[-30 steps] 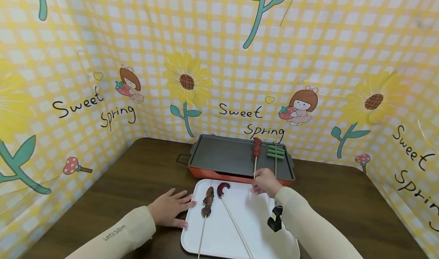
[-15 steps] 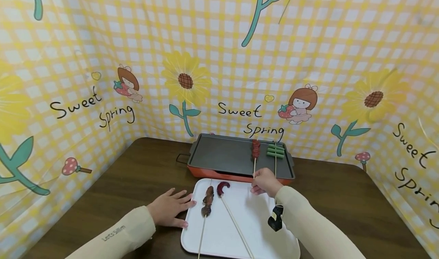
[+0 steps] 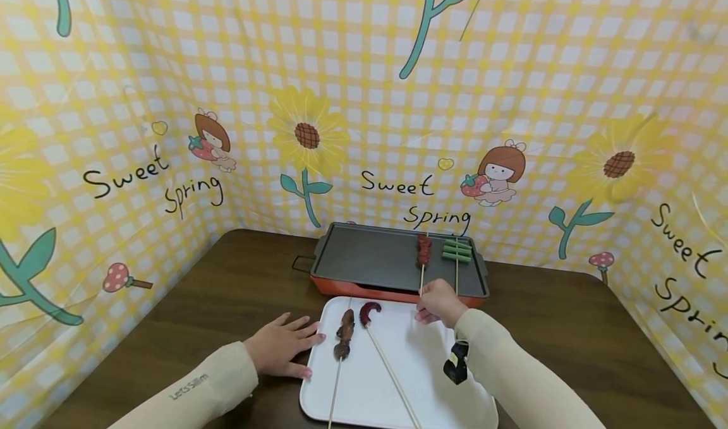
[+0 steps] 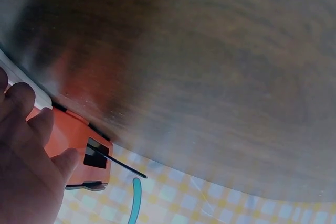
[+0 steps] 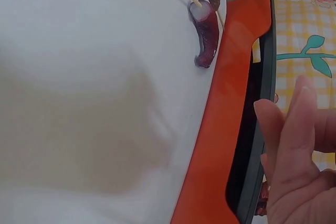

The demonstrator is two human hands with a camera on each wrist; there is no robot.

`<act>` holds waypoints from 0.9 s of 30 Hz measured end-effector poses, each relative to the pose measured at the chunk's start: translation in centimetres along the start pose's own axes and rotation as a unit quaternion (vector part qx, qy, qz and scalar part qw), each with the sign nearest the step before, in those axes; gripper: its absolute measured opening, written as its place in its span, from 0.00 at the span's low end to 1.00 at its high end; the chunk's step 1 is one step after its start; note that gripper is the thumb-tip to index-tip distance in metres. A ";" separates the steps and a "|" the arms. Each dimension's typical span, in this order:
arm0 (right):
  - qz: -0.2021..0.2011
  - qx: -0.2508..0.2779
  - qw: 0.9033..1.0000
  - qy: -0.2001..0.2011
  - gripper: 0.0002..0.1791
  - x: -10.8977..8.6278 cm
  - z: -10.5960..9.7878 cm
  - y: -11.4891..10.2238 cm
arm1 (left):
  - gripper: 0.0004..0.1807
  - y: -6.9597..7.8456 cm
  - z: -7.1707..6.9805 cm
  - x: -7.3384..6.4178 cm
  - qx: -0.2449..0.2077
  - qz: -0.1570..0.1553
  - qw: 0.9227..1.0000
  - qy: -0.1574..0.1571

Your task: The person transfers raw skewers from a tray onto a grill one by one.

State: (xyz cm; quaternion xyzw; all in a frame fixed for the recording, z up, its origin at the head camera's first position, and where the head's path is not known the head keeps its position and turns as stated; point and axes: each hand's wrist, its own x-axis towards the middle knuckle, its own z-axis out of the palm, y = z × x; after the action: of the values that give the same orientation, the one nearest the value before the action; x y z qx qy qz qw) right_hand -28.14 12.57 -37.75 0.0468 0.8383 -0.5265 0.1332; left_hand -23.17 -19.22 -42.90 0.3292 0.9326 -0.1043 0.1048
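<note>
My right hand [image 3: 439,302] pinches the stick end of a red meat skewer [image 3: 424,251], whose meat lies over the right part of the griddle [image 3: 364,252]. In the right wrist view the fingertips [image 5: 302,95] come close together above the griddle's dark rim; the stick is hidden there. To the right of that skewer, a green vegetable skewer [image 3: 457,251] lies on the griddle. My left hand [image 3: 281,347] rests on the table with fingers spread, fingertips at the left edge of the white tray [image 3: 443,397]. On the tray are a brown meat skewer [image 3: 344,335] and a curled dark-red skewer [image 3: 368,313].
The orange-bodied griddle has a wire handle [image 3: 303,263] at its left end. It stands directly behind the tray on the dark wooden table [image 3: 188,328]. A yellow checked cloth [image 3: 364,100] hangs around the back and sides.
The red meat skewer has come down toward the griddle surface and shifted slightly left and nearer to me. My right hand stays nearly in place; the left hand has not moved.
</note>
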 end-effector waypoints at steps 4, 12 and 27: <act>0.000 0.003 1.000 -0.002 0.16 0.2 0.0 0.1 | 0.40 0.1 -0.1 -0.1 0.001 -0.001 1.000 0.001; 0.011 -0.014 1.000 -0.011 0.14 0.0 -0.2 0.0 | 0.40 0.0 -0.3 -0.2 0.005 0.005 1.000 0.003; -0.013 -0.068 0.996 -0.057 0.13 -3.7 -0.9 2.6 | 0.39 0.0 0.0 -0.2 0.001 0.007 1.000 0.010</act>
State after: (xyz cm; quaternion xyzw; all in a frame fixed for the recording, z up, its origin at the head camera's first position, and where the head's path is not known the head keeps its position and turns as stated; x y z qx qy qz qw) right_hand -24.18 14.72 -38.62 -0.0037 0.8636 -0.4722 0.1767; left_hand -23.04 -19.35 -42.83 0.3364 0.9313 -0.1013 0.0962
